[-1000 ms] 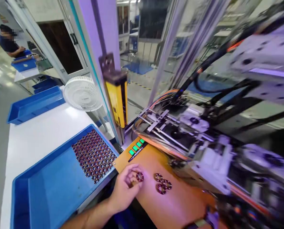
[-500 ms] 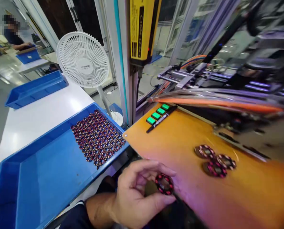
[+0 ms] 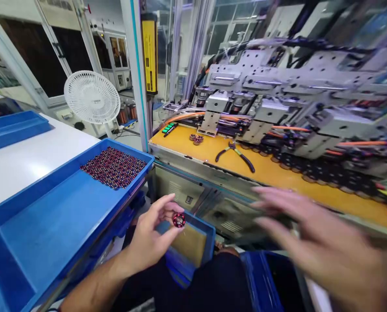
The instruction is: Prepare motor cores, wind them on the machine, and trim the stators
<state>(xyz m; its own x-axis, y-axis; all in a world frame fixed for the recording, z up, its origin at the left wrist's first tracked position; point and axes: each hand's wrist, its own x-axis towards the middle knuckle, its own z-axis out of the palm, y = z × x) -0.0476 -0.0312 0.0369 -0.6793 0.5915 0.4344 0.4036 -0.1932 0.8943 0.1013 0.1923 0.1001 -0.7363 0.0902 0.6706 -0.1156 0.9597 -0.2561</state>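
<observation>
Since half a second ago the view is swinging rightward, and a bare right hand (image 3: 317,236) is now showing in the lower right of the frame, blurring with motion. Its fingers are spreading apart and appear to be gripping nothing. The bare left hand (image 3: 146,236), at lower centre, is still grasping a small black ring with red-pink segments (image 3: 179,220), so I am judging the handling of this one piece as ongoing, the ring not yet being set down. That ring is sitting at the fingertips, thumb pressing from below and fingers curling from above, its open centre facing the camera. It is hanging in front of a blue plastic bin (image 3: 210,242), below the edge of the orange tabletop (image 3: 180,141) and well apart from the right hand's fingers. On that tabletop, near frame centre, a small cluster of similar rings (image 3: 197,139) is lying as it was; black-handled pliers with yellow marks (image 3: 244,161) are now showing to its right, handles splaying toward the camera. At left, a long blue plastic tray (image 3: 53,229) is holding a dense bed of similar dark rings (image 3: 115,168) toward its far end, left hand staying clear of them.
</observation>
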